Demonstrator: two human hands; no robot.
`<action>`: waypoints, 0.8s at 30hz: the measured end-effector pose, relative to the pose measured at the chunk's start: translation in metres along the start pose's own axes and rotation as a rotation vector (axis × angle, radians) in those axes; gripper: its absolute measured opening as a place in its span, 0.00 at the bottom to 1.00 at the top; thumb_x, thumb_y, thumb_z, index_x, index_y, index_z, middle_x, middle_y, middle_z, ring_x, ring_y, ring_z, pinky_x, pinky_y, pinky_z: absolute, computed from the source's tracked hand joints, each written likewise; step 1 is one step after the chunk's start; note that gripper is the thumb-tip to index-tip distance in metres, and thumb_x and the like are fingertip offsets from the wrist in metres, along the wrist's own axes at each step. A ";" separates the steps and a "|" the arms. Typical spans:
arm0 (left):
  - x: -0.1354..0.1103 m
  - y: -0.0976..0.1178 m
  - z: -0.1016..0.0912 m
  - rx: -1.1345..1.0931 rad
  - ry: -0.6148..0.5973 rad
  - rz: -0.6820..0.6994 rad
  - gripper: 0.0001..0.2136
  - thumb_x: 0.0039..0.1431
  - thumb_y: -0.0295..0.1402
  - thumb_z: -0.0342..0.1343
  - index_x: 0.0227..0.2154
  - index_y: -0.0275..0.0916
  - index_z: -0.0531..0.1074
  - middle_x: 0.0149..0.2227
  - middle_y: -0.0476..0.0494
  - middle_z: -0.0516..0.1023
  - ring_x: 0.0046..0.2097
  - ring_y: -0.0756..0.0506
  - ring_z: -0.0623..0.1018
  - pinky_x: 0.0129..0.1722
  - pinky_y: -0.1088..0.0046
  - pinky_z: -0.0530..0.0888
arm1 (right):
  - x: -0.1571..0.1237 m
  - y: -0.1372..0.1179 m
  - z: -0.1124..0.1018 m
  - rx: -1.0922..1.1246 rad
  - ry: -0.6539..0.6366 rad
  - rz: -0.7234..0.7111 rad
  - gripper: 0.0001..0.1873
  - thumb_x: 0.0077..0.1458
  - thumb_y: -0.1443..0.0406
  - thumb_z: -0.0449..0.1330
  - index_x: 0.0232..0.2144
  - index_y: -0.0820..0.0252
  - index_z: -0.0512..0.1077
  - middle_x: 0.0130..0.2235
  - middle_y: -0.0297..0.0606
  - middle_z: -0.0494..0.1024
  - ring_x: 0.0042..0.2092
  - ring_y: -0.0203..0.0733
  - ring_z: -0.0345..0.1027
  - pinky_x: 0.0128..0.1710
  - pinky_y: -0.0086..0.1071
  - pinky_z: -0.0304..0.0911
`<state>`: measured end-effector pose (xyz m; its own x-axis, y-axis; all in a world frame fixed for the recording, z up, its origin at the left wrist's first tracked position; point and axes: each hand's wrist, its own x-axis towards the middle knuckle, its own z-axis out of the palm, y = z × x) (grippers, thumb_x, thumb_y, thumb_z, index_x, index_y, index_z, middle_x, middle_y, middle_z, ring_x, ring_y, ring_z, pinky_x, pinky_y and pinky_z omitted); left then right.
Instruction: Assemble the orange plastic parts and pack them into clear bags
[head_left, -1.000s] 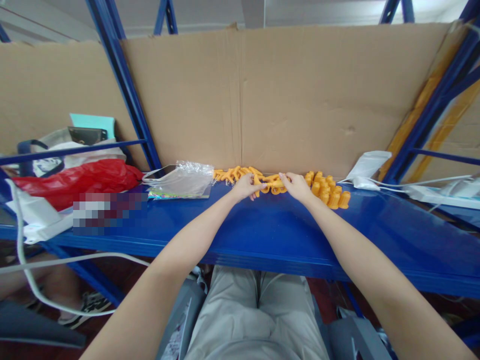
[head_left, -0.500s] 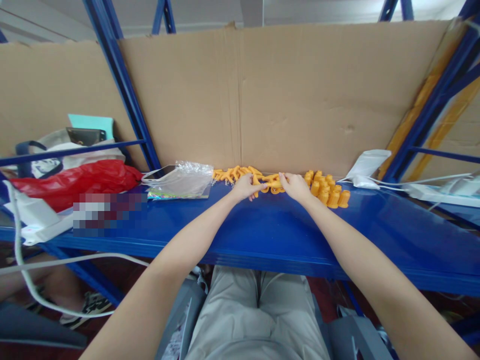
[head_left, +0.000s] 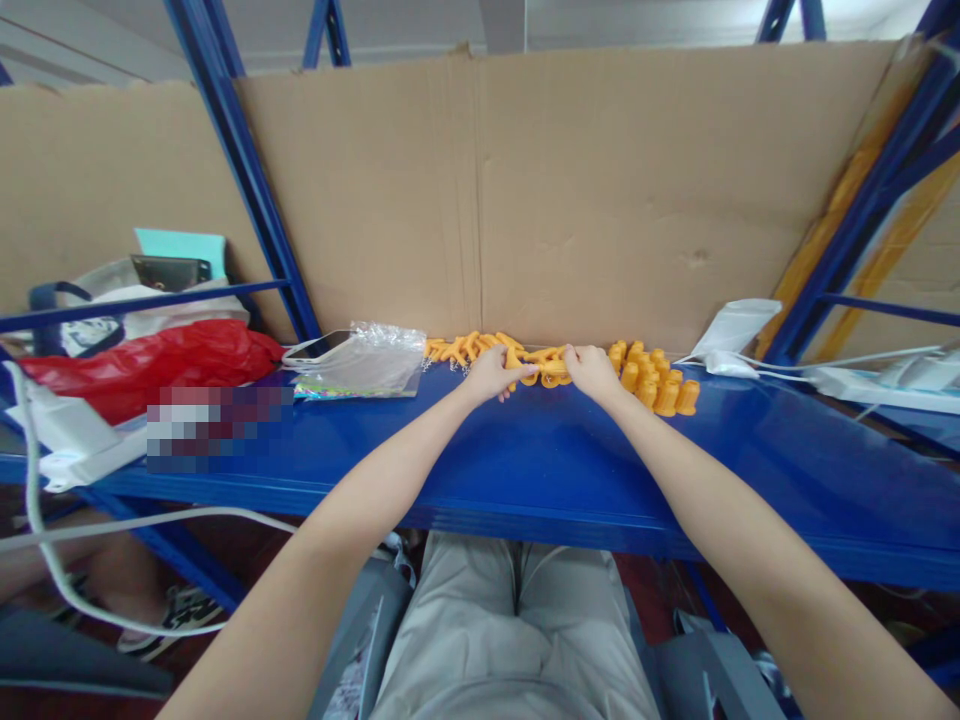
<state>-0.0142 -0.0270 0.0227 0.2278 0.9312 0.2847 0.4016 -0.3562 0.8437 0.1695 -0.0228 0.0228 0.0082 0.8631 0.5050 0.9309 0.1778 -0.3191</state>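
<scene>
At the back of the blue shelf, my left hand [head_left: 489,375] is closed on an orange plastic piece, its thumb stretched to the right along it. Close by on the right, my right hand [head_left: 591,370] pinches the orange piece [head_left: 553,368] at its other side. Its exact shape is partly hidden by my fingers and other orange pieces behind. To the left of my hands lie several orange pieces with small metal chains [head_left: 454,350]. Right beside my right hand stand several orange cup-shaped pieces [head_left: 666,396] in a cluster.
A cardboard panel [head_left: 585,200] rises behind the blue shelf [head_left: 525,460]. Clear plastic bags [head_left: 375,365] lie to the left, beyond them a red bag [head_left: 165,365] and a white power strip [head_left: 90,450]. White cables and a white packet [head_left: 739,335] are on the right.
My right fingertips have shifted very slightly to the right. Both hands otherwise stay in the same place, and the orange pieces around them look unmoved.
</scene>
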 end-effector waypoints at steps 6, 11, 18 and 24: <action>-0.004 0.008 -0.002 0.019 0.008 0.022 0.18 0.52 0.38 0.66 0.28 0.40 0.59 0.14 0.59 0.65 0.12 0.55 0.65 0.11 0.83 0.58 | 0.003 -0.003 -0.007 0.054 -0.027 0.017 0.23 0.63 0.64 0.45 0.26 0.64 0.77 0.30 0.49 0.80 0.36 0.48 0.74 0.36 0.32 0.60; -0.006 0.009 -0.001 0.052 0.025 0.035 0.18 0.51 0.38 0.67 0.28 0.39 0.60 0.14 0.58 0.66 0.12 0.55 0.66 0.11 0.83 0.58 | 0.004 -0.002 -0.011 0.112 -0.098 0.046 0.21 0.61 0.67 0.46 0.24 0.63 0.76 0.22 0.44 0.76 0.30 0.44 0.72 0.32 0.30 0.59; -0.008 0.012 0.001 0.126 0.031 0.033 0.17 0.52 0.39 0.66 0.34 0.38 0.64 0.16 0.58 0.66 0.13 0.54 0.67 0.11 0.83 0.59 | -0.001 -0.002 -0.014 0.344 -0.238 0.168 0.21 0.61 0.67 0.47 0.20 0.63 0.70 0.11 0.32 0.62 0.16 0.34 0.57 0.21 0.27 0.53; -0.007 0.011 0.001 0.150 0.023 0.008 0.16 0.53 0.38 0.66 0.35 0.37 0.66 0.18 0.57 0.67 0.14 0.55 0.68 0.12 0.83 0.60 | -0.007 -0.008 -0.013 0.556 -0.348 0.293 0.21 0.63 0.65 0.45 0.20 0.62 0.66 0.10 0.27 0.58 0.12 0.28 0.44 0.13 0.25 0.39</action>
<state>-0.0107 -0.0375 0.0296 0.2123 0.9291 0.3029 0.5280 -0.3699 0.7644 0.1670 -0.0364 0.0317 0.0259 0.9964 0.0807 0.5839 0.0504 -0.8103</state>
